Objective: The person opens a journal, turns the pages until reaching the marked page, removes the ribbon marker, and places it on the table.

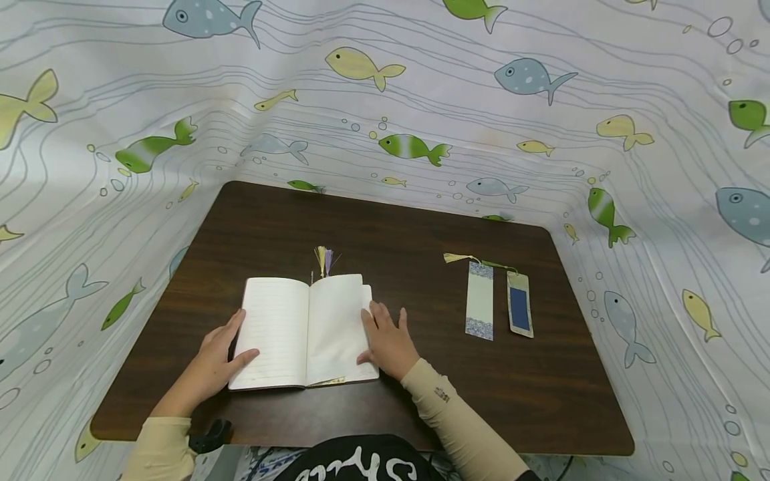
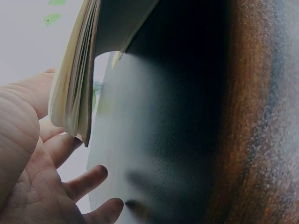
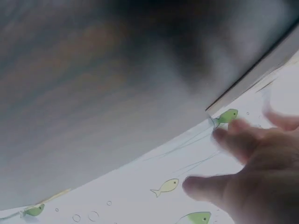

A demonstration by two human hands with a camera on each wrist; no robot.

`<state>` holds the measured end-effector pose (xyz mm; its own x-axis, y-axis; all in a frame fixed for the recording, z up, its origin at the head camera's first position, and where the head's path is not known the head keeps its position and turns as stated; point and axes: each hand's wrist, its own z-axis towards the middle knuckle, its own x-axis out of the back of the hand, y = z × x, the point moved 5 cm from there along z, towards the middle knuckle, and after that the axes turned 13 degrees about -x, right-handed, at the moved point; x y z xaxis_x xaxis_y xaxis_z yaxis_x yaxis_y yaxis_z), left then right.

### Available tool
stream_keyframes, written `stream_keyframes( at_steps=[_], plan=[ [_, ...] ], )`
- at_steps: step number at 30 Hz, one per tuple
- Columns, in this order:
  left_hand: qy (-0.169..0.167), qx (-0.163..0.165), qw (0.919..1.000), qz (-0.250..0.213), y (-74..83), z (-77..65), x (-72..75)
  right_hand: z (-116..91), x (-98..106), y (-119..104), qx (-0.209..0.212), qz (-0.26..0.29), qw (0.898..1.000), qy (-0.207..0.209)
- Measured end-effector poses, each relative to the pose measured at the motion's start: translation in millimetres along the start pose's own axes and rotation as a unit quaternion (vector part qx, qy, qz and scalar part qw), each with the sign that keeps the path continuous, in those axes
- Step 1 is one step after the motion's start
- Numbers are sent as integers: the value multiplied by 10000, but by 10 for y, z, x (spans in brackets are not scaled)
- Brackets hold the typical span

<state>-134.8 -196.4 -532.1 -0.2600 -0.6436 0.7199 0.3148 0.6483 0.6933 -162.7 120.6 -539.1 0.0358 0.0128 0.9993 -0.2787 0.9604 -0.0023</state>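
An open notebook [image 1: 273, 334] with lined left page and blank-looking right page [image 1: 333, 327] lies near the table's front. At its left edge is my left hand [image 1: 213, 367], thumb over the page. In the left wrist view, that hand [image 2: 42, 163] has the page edges between thumb and forefinger, the other fingers spread toward the table. My right hand [image 1: 388, 341] rests at the right edge, thumb and fingertips on the page, fingers extended. Yellow and purple tassels [image 1: 323, 259] stick out past the notebook's top; a patterned strip [image 1: 333, 381] peeks out below the right page.
Right of the notebook lie a pale bookmark with blue patterned ends [image 1: 480, 297] and a dark blue-centred bookmark [image 1: 520, 307], each with a tassel. The dark wooden table [image 1: 421, 414] has fish-printed cloth [image 1: 421, 107] around it. A black object [image 1: 210, 435] sits by the left wrist.
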Motion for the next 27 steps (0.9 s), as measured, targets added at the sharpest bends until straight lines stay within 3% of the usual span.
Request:
stream_keyframes(
  at_steps=[5, 8, 11, 14, 17, 19, 24, 27],
  plan=[
    [-3, 27, 10000, -11, -3, -19, 0, 15, -11, -45, -204, 47, 9994, 281],
    [-1, 40, 10000, 7, -4, -30, 0, 38, 20, -85, -53, 792, 9967, 180],
    [3, 43, 10000, 6, -6, -37, -1, 62, 57, -100, 104, 1398, 9898, -268],
    [-8, 38, 10000, -39, -6, -39, -5, 52, 59, -60, 75, 1205, 9885, -912],
    [13, 25, 10000, -89, -8, -43, -2, 30, 45, -6, 93, 641, 9911, -1160],
    [33, 31, 9999, -94, -11, -45, 2, 32, 54, 0, 152, 456, 9944, -939],
    [28, 56, 10000, -51, -13, -40, -7, 73, 61, -51, 88, 45, 9997, 203],
    [45, 79, 10000, -23, -14, -39, -12, 96, 45, -84, -91, 9, 9990, 433]
  ],
)
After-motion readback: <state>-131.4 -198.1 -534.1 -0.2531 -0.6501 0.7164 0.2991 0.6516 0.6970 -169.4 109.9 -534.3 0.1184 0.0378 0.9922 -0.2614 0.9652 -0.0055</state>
